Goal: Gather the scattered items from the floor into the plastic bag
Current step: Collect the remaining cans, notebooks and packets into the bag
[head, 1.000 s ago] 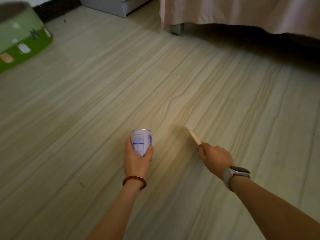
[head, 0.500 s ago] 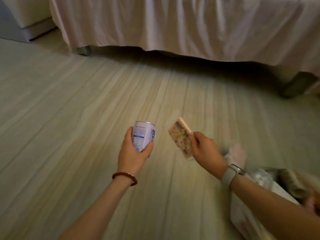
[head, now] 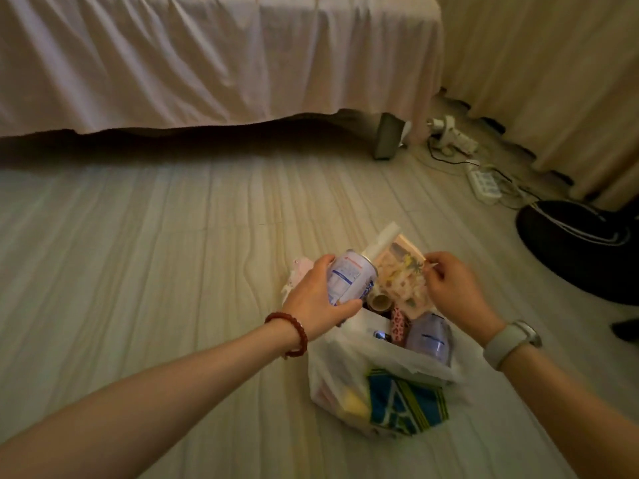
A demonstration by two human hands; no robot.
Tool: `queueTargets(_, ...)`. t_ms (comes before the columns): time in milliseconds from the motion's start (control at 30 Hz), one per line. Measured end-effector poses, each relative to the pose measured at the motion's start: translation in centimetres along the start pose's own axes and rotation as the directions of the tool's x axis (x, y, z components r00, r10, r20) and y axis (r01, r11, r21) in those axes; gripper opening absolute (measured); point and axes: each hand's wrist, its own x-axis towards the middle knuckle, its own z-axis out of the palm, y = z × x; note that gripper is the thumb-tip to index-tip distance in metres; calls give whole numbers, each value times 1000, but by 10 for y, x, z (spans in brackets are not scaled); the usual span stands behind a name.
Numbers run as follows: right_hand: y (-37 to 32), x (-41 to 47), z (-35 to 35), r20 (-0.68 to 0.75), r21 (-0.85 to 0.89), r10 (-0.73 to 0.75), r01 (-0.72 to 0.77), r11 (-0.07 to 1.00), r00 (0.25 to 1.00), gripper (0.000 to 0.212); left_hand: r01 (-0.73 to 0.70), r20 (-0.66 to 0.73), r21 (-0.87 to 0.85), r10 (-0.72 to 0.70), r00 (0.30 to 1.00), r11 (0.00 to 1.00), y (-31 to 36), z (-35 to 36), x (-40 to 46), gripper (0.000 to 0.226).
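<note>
A white plastic bag (head: 349,371) with a blue, green and yellow print stands on the wooden floor below my hands. Inside it I see a purple bottle (head: 428,335), a tape roll (head: 379,300) and a patterned item. My left hand (head: 316,300) grips a white and blue can (head: 347,276) over the bag's far-left rim. My right hand (head: 449,288) pinches the edge of a flat pink printed packet (head: 403,274), tilted over the bag's mouth. A small pink item (head: 301,267) lies on the floor just beyond my left hand.
A bed with a pale hanging sheet (head: 207,60) runs across the back, its grey leg (head: 387,136) at the right. A power strip (head: 484,179) with cables lies near the curtain (head: 553,74). A black round object (head: 581,247) sits at the right.
My view has swung right, bringing the bag fully into sight. Both hands have moved together over the bag's opening, still holding the can and the packet.
</note>
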Motion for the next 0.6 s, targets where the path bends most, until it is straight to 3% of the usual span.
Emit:
queueTargets(100, 20, -6, -8, -69, 20, 42, -41, 999, 997, 19, 33, 79, 58, -38, 996, 998, 5, 32, 13, 79)
queueTargets(300, 29, -16, -12, -97, 191, 91, -72, 979, 991, 17, -147, 301, 158, 94, 949, 976, -1, 58, 10, 78)
queueTargets(367, 27, -18, -8, -101, 204, 91, -69, 977, 991, 18, -121, 295, 199, 58, 954, 973, -4, 56, 6, 79)
queueTargets(500, 18, -17, -7, -256, 290, 92, -15, 957, 962, 16, -189, 308, 407, 60, 949, 894, -4, 48, 7, 86)
queueTargets(600, 8, -17, -6, -255, 347, 14, 78, 935, 967, 17, -74, 283, 314, -19, 959, 947, -2, 39, 8, 83)
